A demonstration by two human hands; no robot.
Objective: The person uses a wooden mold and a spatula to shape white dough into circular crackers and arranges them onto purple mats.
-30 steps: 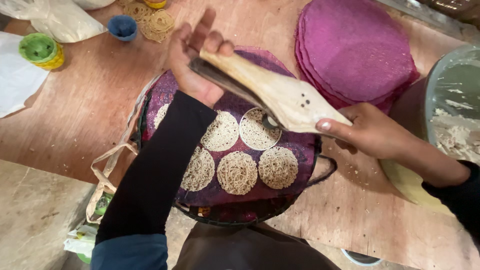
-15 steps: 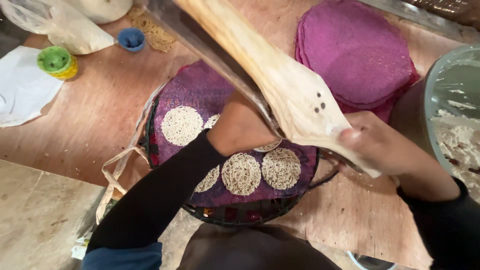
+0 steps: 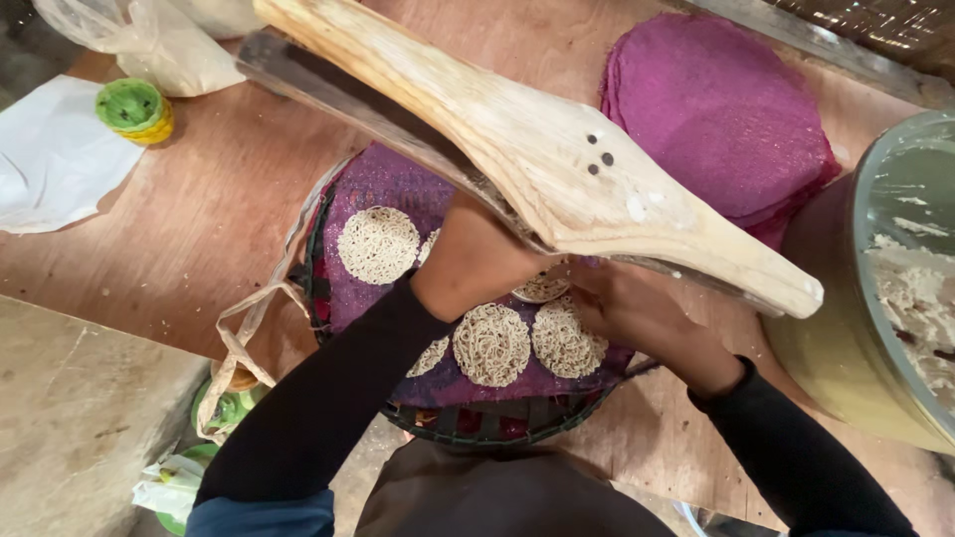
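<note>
Cloth and cup: far out to your left, a white cloth (image 3: 55, 159) and a green-lidded cup (image 3: 134, 109) lie on the bench (image 3: 199, 229), well apart from both hands.
Basket tray: under your hands sits the round woven tray (image 3: 318, 249), lined with a purple cloth (image 3: 378, 184) that carries the round noodle nests (image 3: 378, 244).
Left hand: your left hand (image 3: 477, 254) has dropped from the raised, open-fingered pose of a second ago and is now tucked beneath the press; whether its fingers are closed on anything, you cannot tell.
Press: the wooden noodle press (image 3: 557, 159) has swung from a short paddle near your right hand to a long bar across the tray, just above both hands, with its dark lower bar (image 3: 328, 85) running out to your far left.
Right hand: your right hand (image 3: 637, 313) is under the handle end, fingers curled up towards it; the actual grip is hidden.
Meaning: the press looks brought into working position over the nests.
Right of hands: a stack of purple cloth rounds (image 3: 716, 109), then a bowl of pale dough (image 3: 895, 288).
</note>
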